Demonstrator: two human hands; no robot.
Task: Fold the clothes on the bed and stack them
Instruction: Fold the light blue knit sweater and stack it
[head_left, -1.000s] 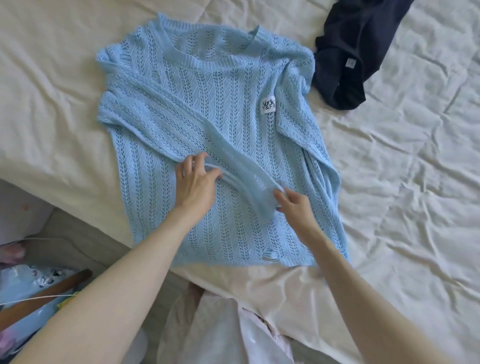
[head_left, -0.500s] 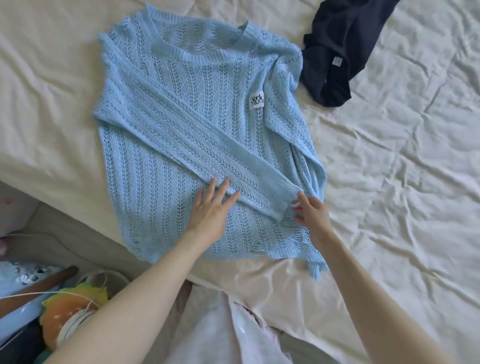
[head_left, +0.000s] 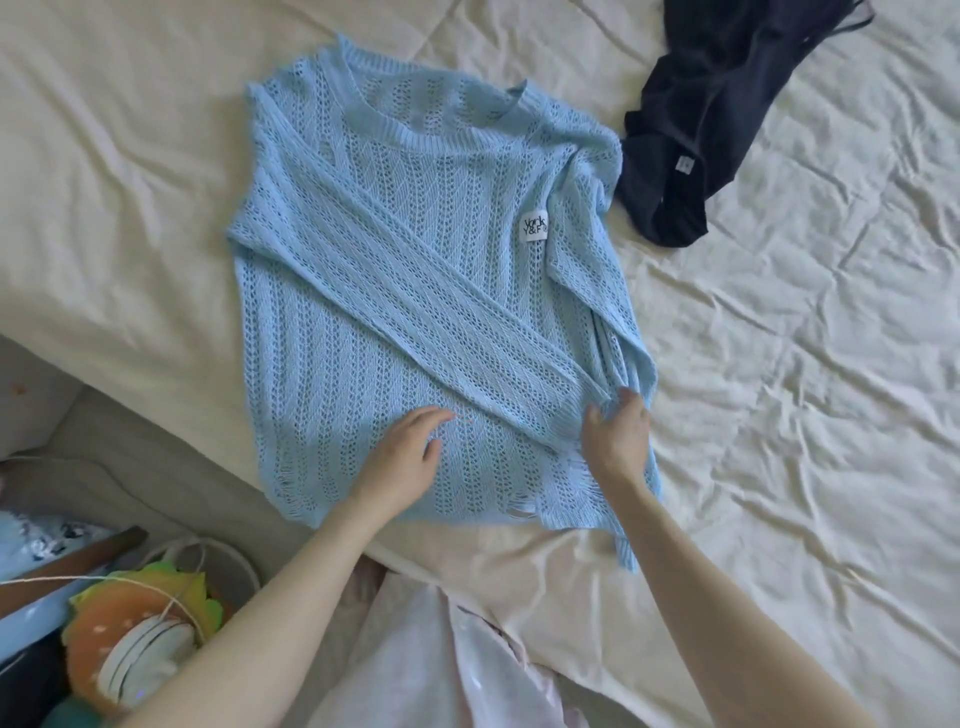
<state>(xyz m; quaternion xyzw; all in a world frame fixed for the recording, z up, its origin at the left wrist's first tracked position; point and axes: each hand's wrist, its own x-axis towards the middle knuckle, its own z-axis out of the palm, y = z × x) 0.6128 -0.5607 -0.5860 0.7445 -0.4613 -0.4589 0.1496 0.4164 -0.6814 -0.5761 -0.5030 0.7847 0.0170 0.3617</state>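
A light blue open-knit sweater (head_left: 415, 291) lies flat on the cream bed sheet (head_left: 779, 415), neck toward the far side, with one sleeve folded diagonally across its front down to the lower right. A small white label (head_left: 535, 227) shows on its right side. My left hand (head_left: 410, 452) rests on the sweater's lower part, fingers loosely spread. My right hand (head_left: 615, 436) is at the cuff end of the folded sleeve near the right hem, with its fingers curled into the knit there. A dark navy garment (head_left: 727, 114) lies crumpled at the far right.
The bed's near edge runs diagonally at the lower left. Beyond it on the floor are a burger-shaped plush (head_left: 135, 634), a white cord and a wooden stick (head_left: 67, 561). Pale pink fabric (head_left: 441, 665) hangs near my body.
The sleeve has been laid down diagonally across the sweater and smoothed. Both hands slid toward the hem, the right one to the sleeve's cuff. The view shifted, so the sweater sits further right.
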